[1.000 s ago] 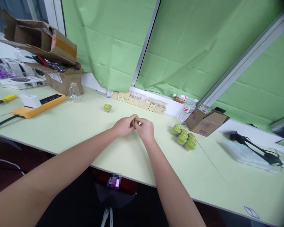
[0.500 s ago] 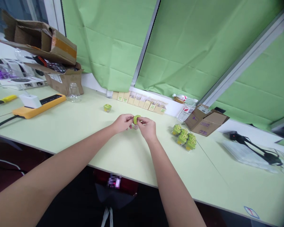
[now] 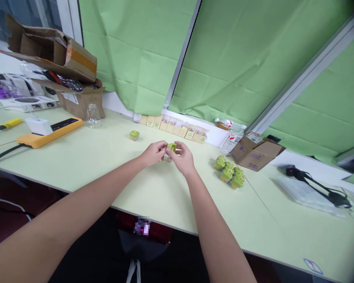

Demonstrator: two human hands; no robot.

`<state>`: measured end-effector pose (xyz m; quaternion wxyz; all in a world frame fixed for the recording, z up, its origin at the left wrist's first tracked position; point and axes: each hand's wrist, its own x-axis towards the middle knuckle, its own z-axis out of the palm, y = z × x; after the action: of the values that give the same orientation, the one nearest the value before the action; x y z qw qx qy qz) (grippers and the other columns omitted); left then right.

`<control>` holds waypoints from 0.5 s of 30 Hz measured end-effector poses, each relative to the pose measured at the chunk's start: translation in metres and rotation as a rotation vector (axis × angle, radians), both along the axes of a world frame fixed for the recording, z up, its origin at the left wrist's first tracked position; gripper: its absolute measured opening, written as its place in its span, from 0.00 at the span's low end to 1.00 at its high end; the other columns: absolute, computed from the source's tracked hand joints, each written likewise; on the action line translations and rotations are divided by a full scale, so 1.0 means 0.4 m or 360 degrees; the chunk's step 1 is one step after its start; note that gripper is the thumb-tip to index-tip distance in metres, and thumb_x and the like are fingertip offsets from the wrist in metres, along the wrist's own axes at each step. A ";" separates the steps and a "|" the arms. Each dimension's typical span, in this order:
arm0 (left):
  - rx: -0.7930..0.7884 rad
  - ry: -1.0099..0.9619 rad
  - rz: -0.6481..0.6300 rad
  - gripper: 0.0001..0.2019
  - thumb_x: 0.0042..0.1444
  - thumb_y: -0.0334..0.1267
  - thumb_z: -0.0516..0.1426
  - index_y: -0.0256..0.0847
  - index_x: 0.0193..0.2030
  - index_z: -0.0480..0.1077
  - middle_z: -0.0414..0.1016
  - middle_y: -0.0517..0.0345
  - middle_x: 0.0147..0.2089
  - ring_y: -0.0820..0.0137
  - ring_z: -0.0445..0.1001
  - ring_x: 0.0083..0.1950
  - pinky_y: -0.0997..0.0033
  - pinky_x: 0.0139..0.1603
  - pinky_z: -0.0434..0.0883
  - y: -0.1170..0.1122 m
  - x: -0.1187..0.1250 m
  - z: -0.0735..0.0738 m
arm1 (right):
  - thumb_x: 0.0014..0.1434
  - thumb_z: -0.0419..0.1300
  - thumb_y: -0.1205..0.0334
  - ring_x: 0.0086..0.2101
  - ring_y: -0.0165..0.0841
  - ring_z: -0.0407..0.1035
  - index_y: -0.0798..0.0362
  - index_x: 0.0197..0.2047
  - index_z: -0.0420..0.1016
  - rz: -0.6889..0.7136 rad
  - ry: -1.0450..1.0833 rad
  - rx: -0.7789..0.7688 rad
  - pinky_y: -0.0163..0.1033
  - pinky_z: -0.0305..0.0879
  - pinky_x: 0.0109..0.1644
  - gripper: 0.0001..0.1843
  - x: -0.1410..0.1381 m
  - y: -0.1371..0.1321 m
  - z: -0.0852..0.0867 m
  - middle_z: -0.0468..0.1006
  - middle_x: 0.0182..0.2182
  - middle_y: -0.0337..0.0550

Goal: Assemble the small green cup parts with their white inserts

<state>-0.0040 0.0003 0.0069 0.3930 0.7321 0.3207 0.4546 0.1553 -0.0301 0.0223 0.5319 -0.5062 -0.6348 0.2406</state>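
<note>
Over the middle of the table, my right hand (image 3: pixel 183 158) pinches a small green lid (image 3: pixel 171 147) between thumb and fingers. My left hand (image 3: pixel 153 154) is closed close beside it, its fingertips at a small clear cup (image 3: pixel 168 158) under the lid; the fingers partly hide the cup. Whether the lid sits on the cup cannot be made out. Beyond my left hand stands a single clear cup with a green lid (image 3: pixel 134 135). To the right of my hands, several such green-lidded cups (image 3: pixel 229 171) are grouped close together.
A row of small cardboard boxes (image 3: pixel 178 128) lines the wall. At the left are an orange power strip (image 3: pixel 61 129), a clear jar (image 3: pixel 93 117) and stacked cartons (image 3: pixel 82 100). An opened carton (image 3: pixel 255 151) and a plastic bottle (image 3: pixel 230 124) stand back right.
The green lid has tilted and turned between my hands, with my right fingers now wrapped further round its far side. My left hand stays nearly in place. The cups on the table have not moved.
</note>
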 end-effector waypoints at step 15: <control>0.0245 0.0206 0.0356 0.07 0.53 0.38 0.53 0.38 0.32 0.70 0.69 0.64 0.27 0.76 0.63 0.25 0.75 0.28 0.60 0.018 -0.001 0.002 | 0.50 0.65 0.51 0.29 0.32 0.72 0.52 0.41 0.74 -0.0117 -0.0133 0.0142 0.37 0.70 0.35 0.18 -0.021 -0.010 0.000 0.78 0.32 0.41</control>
<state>-0.0046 0.0075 0.0076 0.2610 0.7477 0.3891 0.4706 0.1467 -0.0339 0.0223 0.5354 -0.5147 -0.6474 0.1710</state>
